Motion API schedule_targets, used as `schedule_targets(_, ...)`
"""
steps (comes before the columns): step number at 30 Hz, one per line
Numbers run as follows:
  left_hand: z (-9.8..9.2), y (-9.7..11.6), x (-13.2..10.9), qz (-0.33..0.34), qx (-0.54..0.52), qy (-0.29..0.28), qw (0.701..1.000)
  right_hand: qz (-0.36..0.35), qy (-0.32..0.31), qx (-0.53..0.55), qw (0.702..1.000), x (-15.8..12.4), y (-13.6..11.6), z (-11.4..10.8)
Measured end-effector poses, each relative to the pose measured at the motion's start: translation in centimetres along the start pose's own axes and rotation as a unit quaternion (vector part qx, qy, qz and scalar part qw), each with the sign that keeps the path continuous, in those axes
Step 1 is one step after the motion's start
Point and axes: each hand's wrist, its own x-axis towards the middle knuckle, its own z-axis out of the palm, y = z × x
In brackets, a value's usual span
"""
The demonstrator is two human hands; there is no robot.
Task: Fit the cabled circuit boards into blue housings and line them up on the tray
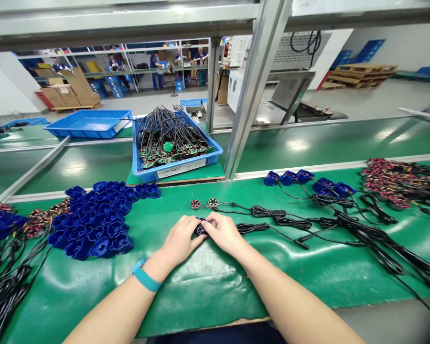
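Note:
My left hand (182, 237) and my right hand (223, 231) meet over the green mat (208, 282), fingers curled around a small blue plastic housing (200, 227) that is mostly hidden between them. A black cable (268, 228) trails from it to the right. Just beyond my fingers lie two small round wound stators (204, 204). A blue band sits on my left wrist (146, 278).
A heap of blue housings (96, 217) lies to the left, with stators and black cables (3, 267) at the far left. A blue bin (175, 165) of circuit boards with wires stands behind. Finished blue units (308, 181), coiled cables (361, 229) and a stator pile (394, 184) lie right.

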Motion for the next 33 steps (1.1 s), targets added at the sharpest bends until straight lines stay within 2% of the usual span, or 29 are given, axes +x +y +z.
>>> schedule_targets(2,0.0,-0.7,-0.3,0.000,-0.014,0.005,1.000,-0.037,0.012,-0.013,0.999,-0.8,0.2,-0.7)
schedule_targets(4,0.0,-1.3,-0.7,-0.009,-0.016,0.018,1.000,-0.115,0.036,-0.070,0.990,-1.7,-0.1,-1.4)
schedule_targets(6,0.0,-1.6,-1.0,-0.007,-0.013,0.025,1.000,-0.202,0.038,-0.134,0.969,-2.5,-0.8,-1.8)
schedule_targets(8,0.1,-1.6,-1.3,0.003,-0.005,0.027,1.000,-0.245,0.019,-0.192,0.950,-2.9,-1.5,-1.7)
schedule_targets(15,0.4,-1.1,-1.5,0.017,0.080,0.018,0.996,-0.201,-0.007,-0.344,0.917,-2.9,-3.0,-0.3)
schedule_targets(24,-0.3,-0.1,-0.4,-0.009,0.070,-0.038,0.997,-0.160,-0.017,-0.403,0.901,-2.7,-3.6,0.4)
schedule_targets(28,-0.1,-0.6,-0.4,-0.002,0.062,-0.033,0.998,-0.165,-0.029,-0.403,0.900,-2.2,-3.7,0.2)
schedule_targets(33,0.0,-1.2,-0.9,0.011,0.043,-0.016,0.999,-0.213,-0.018,-0.331,0.919,-2.1,-2.1,-0.1)
